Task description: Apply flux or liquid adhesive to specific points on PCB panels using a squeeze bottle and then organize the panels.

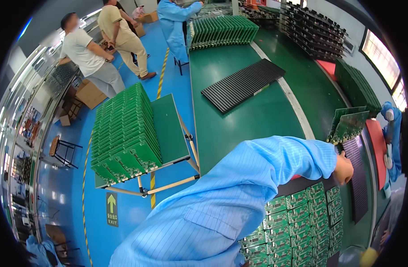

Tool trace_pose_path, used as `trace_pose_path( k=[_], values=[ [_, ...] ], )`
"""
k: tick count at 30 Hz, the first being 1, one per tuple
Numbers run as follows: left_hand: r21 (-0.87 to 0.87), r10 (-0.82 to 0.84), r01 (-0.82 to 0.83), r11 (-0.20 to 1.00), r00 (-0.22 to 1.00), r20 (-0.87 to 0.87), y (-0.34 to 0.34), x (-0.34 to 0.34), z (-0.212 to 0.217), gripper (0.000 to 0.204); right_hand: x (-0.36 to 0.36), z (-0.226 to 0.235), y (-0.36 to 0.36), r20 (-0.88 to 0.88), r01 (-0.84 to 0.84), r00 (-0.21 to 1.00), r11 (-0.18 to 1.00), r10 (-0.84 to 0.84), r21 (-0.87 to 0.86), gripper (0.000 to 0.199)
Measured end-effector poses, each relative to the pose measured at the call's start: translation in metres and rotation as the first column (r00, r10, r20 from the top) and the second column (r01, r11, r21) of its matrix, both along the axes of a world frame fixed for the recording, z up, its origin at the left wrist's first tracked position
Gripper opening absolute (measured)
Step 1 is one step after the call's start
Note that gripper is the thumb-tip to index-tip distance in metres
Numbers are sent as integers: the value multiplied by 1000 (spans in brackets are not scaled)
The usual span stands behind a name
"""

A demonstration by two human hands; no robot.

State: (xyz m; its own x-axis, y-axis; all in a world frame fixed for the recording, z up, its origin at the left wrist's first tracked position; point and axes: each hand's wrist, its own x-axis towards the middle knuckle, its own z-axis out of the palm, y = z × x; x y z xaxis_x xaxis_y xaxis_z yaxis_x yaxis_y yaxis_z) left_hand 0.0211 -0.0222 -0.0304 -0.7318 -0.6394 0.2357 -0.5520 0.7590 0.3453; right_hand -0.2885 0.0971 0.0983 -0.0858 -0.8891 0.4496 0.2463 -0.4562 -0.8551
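1. Blue striped sleeve [204, 218] lies nearest the camera and leads to the left hand [344, 169].
2. Left hand is at the left edge of a dark slotted rack [359, 191]; fingertips are hidden, so finger state and contact cannot be told.
3. Green boards [350, 124] stand upright at the rack's far end.
4. Circuit panels [297, 227] lie in rows nearer than the hand.
5. Black slotted tray [244, 84] lies angled on the green table [253, 124], toward its far end.

Slotted rack [359, 191]: just right of the hand [344, 170]; upright circuit panels [351, 124]: beyond the hand; board rows [299, 222]: nearer, leftward; second rack [244, 84]: farther left, on desk [253, 120]
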Motion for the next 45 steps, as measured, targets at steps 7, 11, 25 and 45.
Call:
trace_pose_path(
  k=[7, 11, 25, 45],
  values=[
    [-62, -55, 39, 997, 958, -281, 77, 25, 57, 19, 62, 31, -2, 86, -224, 969, 971, 231, -88, 42],
    [-96, -399, 437, 894, 684, -611, 181, 30, 107, 12, 44, 53, 60, 112, -149, 980, 983, 161, -111, 40],
    [-129, -440, 968, 214, -22, -898, 378, 18, 187, 22, -17, 100, 337, -63, 461, 876, 868, -478, -183, 23],
    [108, -793, 798, 594, 602, -92, 423, -183, 59, 25, -45, 52, 409, -56, 510, 859, 841, -509, 181, 46]
  ],
)
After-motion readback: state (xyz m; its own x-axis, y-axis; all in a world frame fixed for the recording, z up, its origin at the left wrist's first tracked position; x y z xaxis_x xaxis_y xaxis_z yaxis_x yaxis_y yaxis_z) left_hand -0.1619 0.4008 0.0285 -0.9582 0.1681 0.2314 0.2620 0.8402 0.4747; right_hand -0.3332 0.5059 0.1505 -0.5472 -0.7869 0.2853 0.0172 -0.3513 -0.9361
